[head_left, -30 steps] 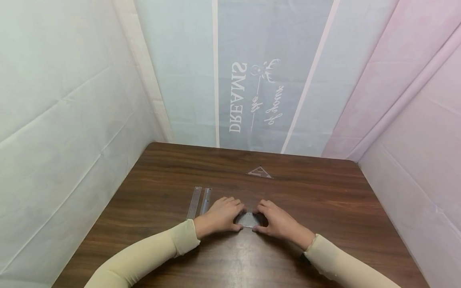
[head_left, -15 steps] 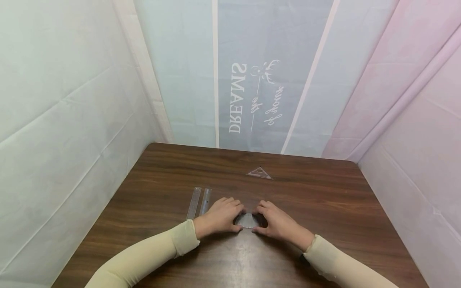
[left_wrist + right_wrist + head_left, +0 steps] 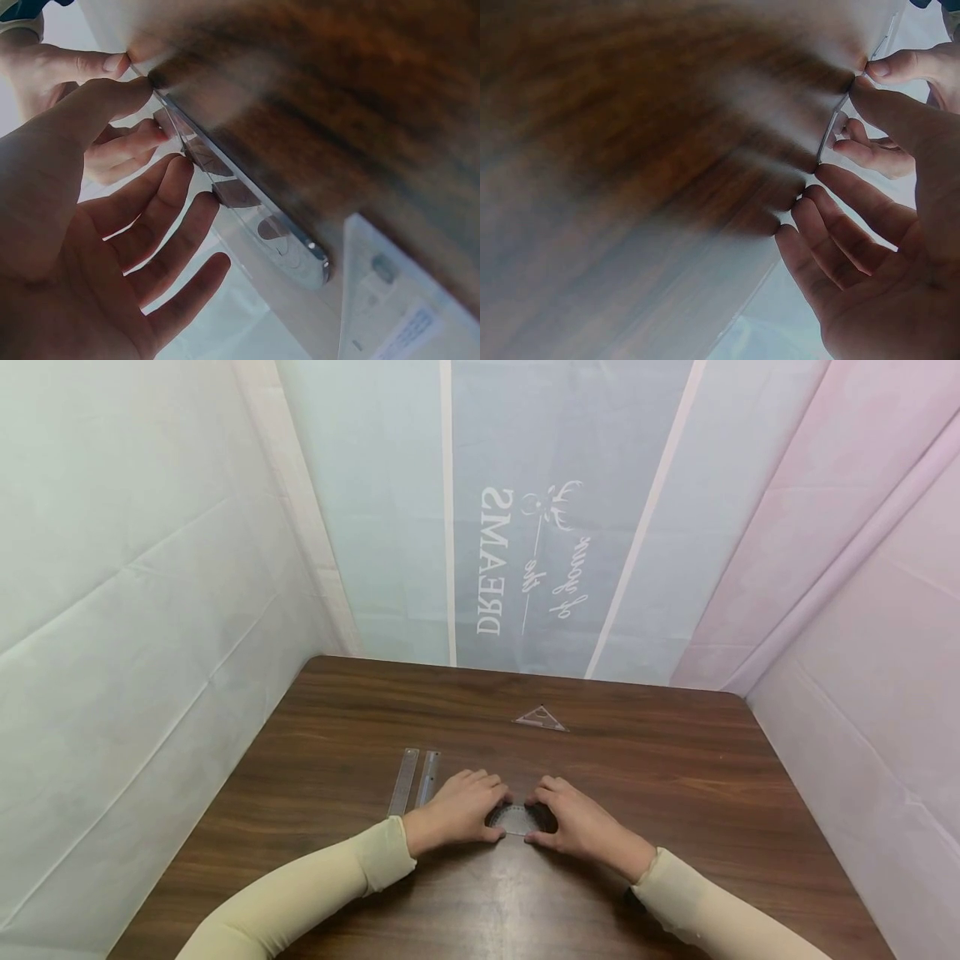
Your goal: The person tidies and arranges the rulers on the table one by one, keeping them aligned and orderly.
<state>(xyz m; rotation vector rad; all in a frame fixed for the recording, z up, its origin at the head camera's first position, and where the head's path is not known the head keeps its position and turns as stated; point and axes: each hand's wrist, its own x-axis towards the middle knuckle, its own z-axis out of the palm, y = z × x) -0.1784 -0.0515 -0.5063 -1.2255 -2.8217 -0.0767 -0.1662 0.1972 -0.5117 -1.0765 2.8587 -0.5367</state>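
A clear half-round protractor (image 3: 515,820) lies flat, low at the table, between the two hands, its straight edge toward the person. My left hand (image 3: 462,808) holds its left end, thumb at the near edge and fingers curved round the far side. On the opposite end my right hand (image 3: 579,819) holds it in the same way. From the right wrist the protractor (image 3: 831,135) shows edge-on between thumb and fingertips. Two clear rulers lie left of the left hand, one (image 3: 405,777) farther out and the other (image 3: 429,777) closer, their near ends hidden by the left arm.
A clear triangular set square (image 3: 542,719) lies beyond the hands toward the back of the brown wood-grain table (image 3: 660,752). Pale fabric (image 3: 150,568) hangs at both sides, and a printed curtain (image 3: 570,427) stands behind the far edge.
Both hands stay in place around the protractor. Glare on its face has faded and its degree marks show more clearly now. The rulers and set square have not moved.
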